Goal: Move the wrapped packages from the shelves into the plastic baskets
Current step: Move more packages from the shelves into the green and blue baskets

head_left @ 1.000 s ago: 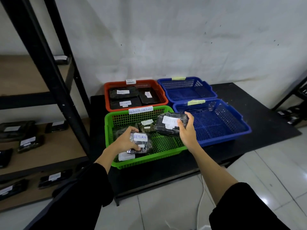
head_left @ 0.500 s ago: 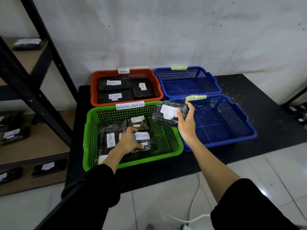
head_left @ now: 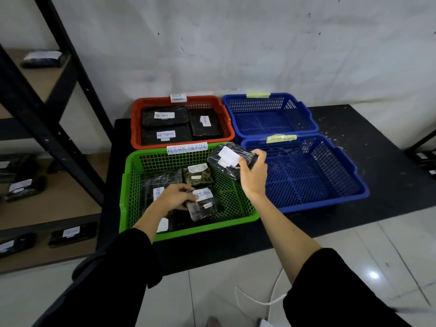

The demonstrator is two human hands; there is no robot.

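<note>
My right hand (head_left: 253,174) holds a dark wrapped package (head_left: 227,161) with white labels above the far right corner of the green basket (head_left: 128,185). My left hand (head_left: 174,198) reaches into that basket and grips a wrapped package labelled RETURN (head_left: 204,204), which rests on the basket floor. Several other wrapped packages lie in the green basket, one a camouflage-patterned package (head_left: 197,176). The orange basket (head_left: 135,128) behind it holds three dark labelled packages. Two blue baskets (head_left: 349,185) (head_left: 304,114) on the right hold nothing.
All baskets sit on a low black platform (head_left: 389,142) against a white wall. A black-framed shelf unit (head_left: 59,147) on the left carries more wrapped packages (head_left: 70,233) on wooden boards. A white cable (head_left: 259,300) lies on the tiled floor near me.
The view has shifted a little closer and to the left. My left hand stays low in the green basket with the RETURN package. My right hand keeps its package over the basket's corner.
</note>
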